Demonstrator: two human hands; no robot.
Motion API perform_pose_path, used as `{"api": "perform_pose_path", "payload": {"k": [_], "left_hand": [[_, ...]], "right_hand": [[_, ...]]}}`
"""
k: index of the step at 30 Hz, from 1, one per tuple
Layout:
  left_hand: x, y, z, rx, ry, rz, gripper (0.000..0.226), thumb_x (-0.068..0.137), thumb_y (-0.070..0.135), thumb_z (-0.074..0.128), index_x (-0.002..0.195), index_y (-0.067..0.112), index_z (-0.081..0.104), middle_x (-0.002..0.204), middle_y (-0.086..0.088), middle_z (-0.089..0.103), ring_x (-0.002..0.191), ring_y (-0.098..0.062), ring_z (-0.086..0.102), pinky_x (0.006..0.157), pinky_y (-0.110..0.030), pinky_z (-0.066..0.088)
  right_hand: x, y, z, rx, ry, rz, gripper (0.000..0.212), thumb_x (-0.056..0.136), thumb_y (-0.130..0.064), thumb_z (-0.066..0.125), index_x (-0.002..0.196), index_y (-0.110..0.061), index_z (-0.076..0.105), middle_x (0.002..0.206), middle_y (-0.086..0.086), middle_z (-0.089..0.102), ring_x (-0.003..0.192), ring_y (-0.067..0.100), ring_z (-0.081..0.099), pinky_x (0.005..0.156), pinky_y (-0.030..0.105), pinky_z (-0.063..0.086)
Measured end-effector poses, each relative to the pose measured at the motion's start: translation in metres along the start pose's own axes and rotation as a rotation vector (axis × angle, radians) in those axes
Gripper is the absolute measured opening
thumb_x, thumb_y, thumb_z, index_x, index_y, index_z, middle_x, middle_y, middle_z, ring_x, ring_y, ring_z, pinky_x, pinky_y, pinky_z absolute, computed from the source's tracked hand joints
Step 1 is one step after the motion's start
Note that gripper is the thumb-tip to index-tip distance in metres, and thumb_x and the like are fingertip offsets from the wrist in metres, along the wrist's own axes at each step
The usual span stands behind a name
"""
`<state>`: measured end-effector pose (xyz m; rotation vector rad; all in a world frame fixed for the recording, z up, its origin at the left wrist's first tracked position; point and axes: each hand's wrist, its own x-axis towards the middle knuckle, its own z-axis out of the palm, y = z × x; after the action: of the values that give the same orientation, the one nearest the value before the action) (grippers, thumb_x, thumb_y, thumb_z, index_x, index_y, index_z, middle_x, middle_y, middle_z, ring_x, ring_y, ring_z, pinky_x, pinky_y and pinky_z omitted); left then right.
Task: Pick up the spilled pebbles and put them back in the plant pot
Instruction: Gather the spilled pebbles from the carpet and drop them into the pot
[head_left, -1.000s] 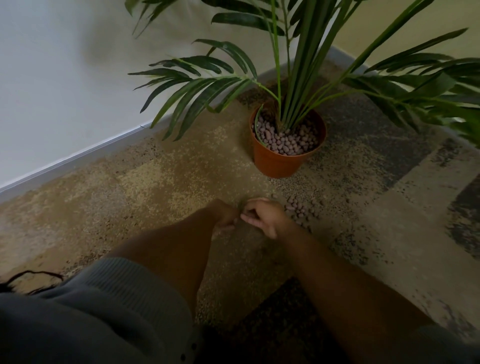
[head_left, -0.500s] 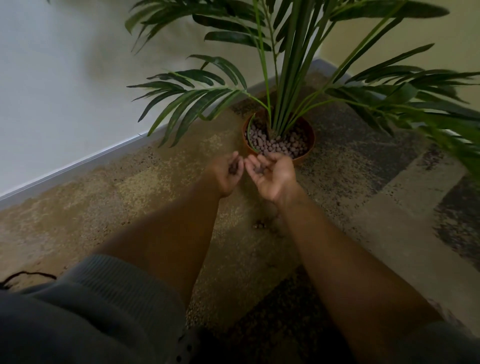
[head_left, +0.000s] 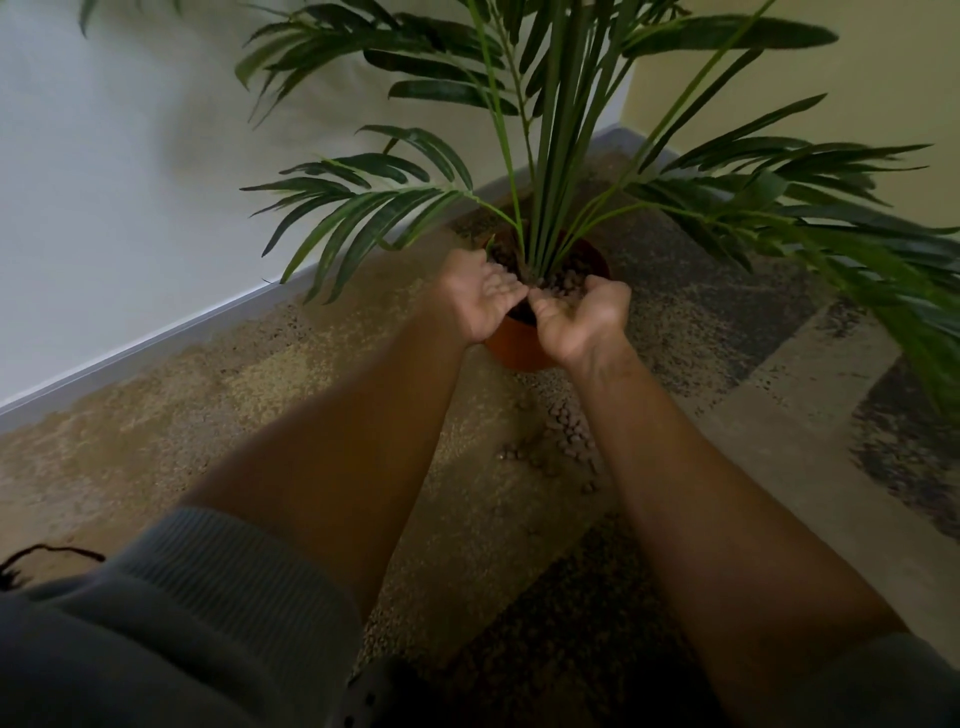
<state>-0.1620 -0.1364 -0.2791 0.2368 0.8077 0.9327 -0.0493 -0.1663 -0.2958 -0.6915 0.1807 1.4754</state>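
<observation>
Head view: a person reaches both bare arms toward a plant in a room corner.
Left hand (head_left: 480, 293): open, palm up, over the near rim of the plant pot (head_left: 514, 345).
Right hand (head_left: 582, 312): cupped, palm up, just beside the left; what it holds cannot be told.
Pebbles (head_left: 569, 434): scattered on the carpet (head_left: 260, 384) near the pot, between the forearms.
Pot: orange, pebble-filled, under green fronds (head_left: 363, 218).

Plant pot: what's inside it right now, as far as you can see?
Green stems rise from the orange pot, with brown pebbles around their base. The left hand and right hand, cupped over the near rim, cover the front of the filling.
</observation>
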Motion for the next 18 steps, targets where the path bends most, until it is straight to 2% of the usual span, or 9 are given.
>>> {"api": "perform_pose_path", "payload": {"k": [3, 5, 9, 11, 13, 16, 18], "left_hand": [[0.005, -0.005, -0.011, 0.027, 0.030, 0.022, 0.051, 0.105, 0.024, 0.024, 0.149, -0.002, 0.026, 0.151, -0.019, 0.038, 0.141, -0.029, 0.036, 0.116, -0.038, 0.032], [0.005, -0.010, -0.023, 0.073, 0.057, 0.037, 0.048, 0.105, 0.025, 0.025, 0.147, 0.004, 0.035, 0.146, -0.012, 0.046, 0.136, -0.022, 0.044, 0.109, -0.032, 0.040], [0.001, -0.023, -0.045, 0.246, 0.204, 0.061, 0.043, 0.104, 0.026, 0.027, 0.141, 0.014, 0.046, 0.137, -0.002, 0.056, 0.122, -0.014, 0.055, 0.090, -0.022, 0.047], [0.003, -0.033, -0.057, 0.356, 0.256, 0.052, 0.041, 0.104, 0.025, 0.029, 0.139, 0.015, 0.049, 0.133, -0.002, 0.059, 0.120, -0.013, 0.058, 0.082, -0.020, 0.048], [0.008, -0.044, -0.068, 0.491, 0.288, 0.030, 0.036, 0.103, 0.023, 0.035, 0.134, 0.014, 0.051, 0.122, -0.003, 0.063, 0.105, -0.011, 0.063, 0.072, -0.017, 0.048], [0.015, -0.061, -0.087, 0.765, 0.307, 0.000, 0.021, 0.099, 0.016, 0.044, 0.113, 0.018, 0.059, 0.092, -0.001, 0.062, 0.073, -0.007, 0.056, 0.062, -0.018, 0.045], [0.015, -0.072, -0.098, 0.955, 0.265, -0.019, 0.014, 0.098, 0.015, 0.049, 0.094, 0.018, 0.061, 0.085, -0.003, 0.060, 0.071, -0.011, 0.055, 0.063, -0.022, 0.046]], "right_hand": [[-0.005, 0.003, -0.004, -0.077, 0.019, 0.024, 0.051, 0.102, -0.019, 0.028, 0.148, 0.003, 0.027, 0.151, 0.026, 0.035, 0.140, 0.034, 0.038, 0.117, 0.042, 0.032], [-0.011, 0.006, -0.008, -0.202, 0.020, 0.045, 0.046, 0.102, -0.015, 0.030, 0.142, 0.006, 0.035, 0.143, 0.027, 0.044, 0.133, 0.034, 0.047, 0.113, 0.040, 0.040], [-0.014, 0.012, -0.023, -0.475, 0.019, 0.131, 0.038, 0.098, -0.008, 0.032, 0.131, 0.006, 0.045, 0.124, 0.027, 0.058, 0.116, 0.033, 0.060, 0.092, 0.035, 0.055], [-0.013, 0.017, -0.035, -0.603, 0.042, 0.175, 0.035, 0.099, -0.008, 0.034, 0.130, 0.004, 0.045, 0.122, 0.024, 0.060, 0.109, 0.030, 0.064, 0.080, 0.030, 0.059], [-0.012, 0.022, -0.048, -0.725, 0.078, 0.193, 0.033, 0.099, -0.008, 0.038, 0.128, 0.003, 0.049, 0.120, 0.021, 0.063, 0.101, 0.025, 0.066, 0.071, 0.027, 0.060], [-0.015, 0.031, -0.068, -1.031, 0.128, 0.178, 0.027, 0.096, -0.007, 0.047, 0.120, -0.004, 0.059, 0.117, 0.015, 0.066, 0.098, 0.020, 0.066, 0.073, 0.026, 0.058], [-0.013, 0.036, -0.084, -1.400, 0.134, 0.093, 0.027, 0.094, -0.011, 0.052, 0.118, -0.003, 0.063, 0.119, 0.016, 0.067, 0.104, 0.026, 0.065, 0.083, 0.033, 0.057]]}}
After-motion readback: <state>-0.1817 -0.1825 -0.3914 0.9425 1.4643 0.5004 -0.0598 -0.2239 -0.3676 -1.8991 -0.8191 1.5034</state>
